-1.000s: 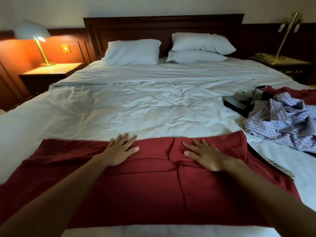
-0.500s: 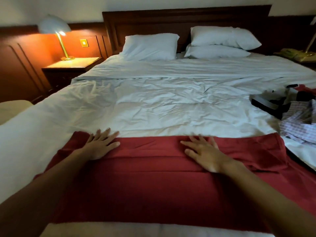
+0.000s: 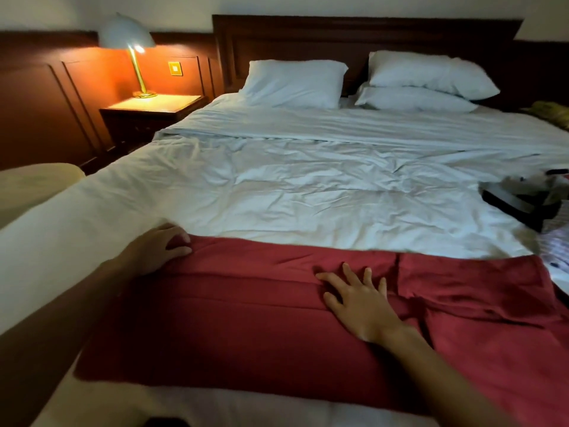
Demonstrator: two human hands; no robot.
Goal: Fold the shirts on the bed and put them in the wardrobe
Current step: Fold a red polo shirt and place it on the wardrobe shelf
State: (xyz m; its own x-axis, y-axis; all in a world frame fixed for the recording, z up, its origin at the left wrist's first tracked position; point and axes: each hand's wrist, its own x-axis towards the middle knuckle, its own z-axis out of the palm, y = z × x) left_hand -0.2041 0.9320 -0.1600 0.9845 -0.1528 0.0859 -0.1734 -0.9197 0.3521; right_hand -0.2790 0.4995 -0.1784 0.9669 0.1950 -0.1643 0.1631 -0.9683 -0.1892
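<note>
A dark red shirt [image 3: 261,318] lies spread flat across the near part of the white bed [image 3: 292,186]. My left hand [image 3: 157,246] is at the shirt's far left corner, fingers curled around the fabric edge. My right hand [image 3: 360,303] rests flat on the middle of the shirt with its fingers spread, just left of a lengthwise seam or fold. At the right edge of the bed lie a dark garment [image 3: 520,204] and a sliver of a checked shirt [image 3: 554,245]. No wardrobe is in view.
Three white pillows [image 3: 295,83] lean on the dark wooden headboard. A lit lamp [image 3: 135,50] stands on the nightstand [image 3: 151,109] left of the bed. A cream seat [image 3: 34,183] sits at the bed's near left side.
My left hand slid left along the shirt's far edge to its corner and curled its fingers there. The right hand stayed flat. The view turned left, pushing the checked shirt nearly out of frame.
</note>
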